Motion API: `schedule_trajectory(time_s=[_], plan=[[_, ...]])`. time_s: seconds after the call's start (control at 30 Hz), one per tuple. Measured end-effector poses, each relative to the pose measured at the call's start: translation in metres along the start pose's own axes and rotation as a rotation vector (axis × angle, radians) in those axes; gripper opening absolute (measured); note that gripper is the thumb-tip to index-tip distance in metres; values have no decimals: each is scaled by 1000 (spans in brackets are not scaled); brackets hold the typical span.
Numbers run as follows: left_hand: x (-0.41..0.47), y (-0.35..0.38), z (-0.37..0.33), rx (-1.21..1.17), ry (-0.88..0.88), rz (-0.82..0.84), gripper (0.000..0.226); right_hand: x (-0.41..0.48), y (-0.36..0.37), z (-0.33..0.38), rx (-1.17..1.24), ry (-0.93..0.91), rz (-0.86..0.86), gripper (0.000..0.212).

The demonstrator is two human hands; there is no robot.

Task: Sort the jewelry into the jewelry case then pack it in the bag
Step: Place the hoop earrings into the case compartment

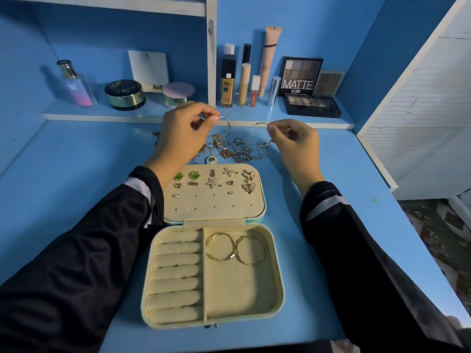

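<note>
Blue-painted desk [76,174] tucked into a blue alcove, with a raised ledge [318,118] along the far side holding makeup, a MATTE palette [299,76] and a perfume bottle [75,85]. White slatted panel on the right.

The jewelry case [279,276] lies open flat at centre, its long axis running near to far: the tray is near, the lid [216,207] is far, and the hinge sits between them. It has a cream velvety lining and rounded corners. Padded ring rolls [175,273] fill the tray's left half, two thin gold hoops [220,247] lie in the right compartment, and stud earrings [211,182] are pinned into the lid.

My view has the left hand [183,131] pinching a thin silver hoop [228,124] and the right hand [295,143] pinching its twin [251,132], both over the tangled jewelry pile [229,150] just beyond the lid.
</note>
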State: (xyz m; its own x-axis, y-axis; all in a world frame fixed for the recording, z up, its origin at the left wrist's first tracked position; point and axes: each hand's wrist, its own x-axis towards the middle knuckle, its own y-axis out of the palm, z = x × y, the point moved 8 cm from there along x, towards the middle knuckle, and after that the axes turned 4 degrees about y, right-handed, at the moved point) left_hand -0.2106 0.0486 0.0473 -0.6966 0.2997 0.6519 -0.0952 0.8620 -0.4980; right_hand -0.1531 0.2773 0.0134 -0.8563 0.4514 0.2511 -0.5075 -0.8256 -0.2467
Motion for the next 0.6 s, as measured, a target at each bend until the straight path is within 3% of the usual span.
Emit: schedule_trajectory(time_s=[0.3, 0.6], plan=[[-43, -25, -28, -126, -78, -34, 9, -38, -14, 10, 148, 38, -13, 5], [-103, -27, -71, -289, -175, 205, 15, -72, -27, 16, 156, 31, 14, 5]])
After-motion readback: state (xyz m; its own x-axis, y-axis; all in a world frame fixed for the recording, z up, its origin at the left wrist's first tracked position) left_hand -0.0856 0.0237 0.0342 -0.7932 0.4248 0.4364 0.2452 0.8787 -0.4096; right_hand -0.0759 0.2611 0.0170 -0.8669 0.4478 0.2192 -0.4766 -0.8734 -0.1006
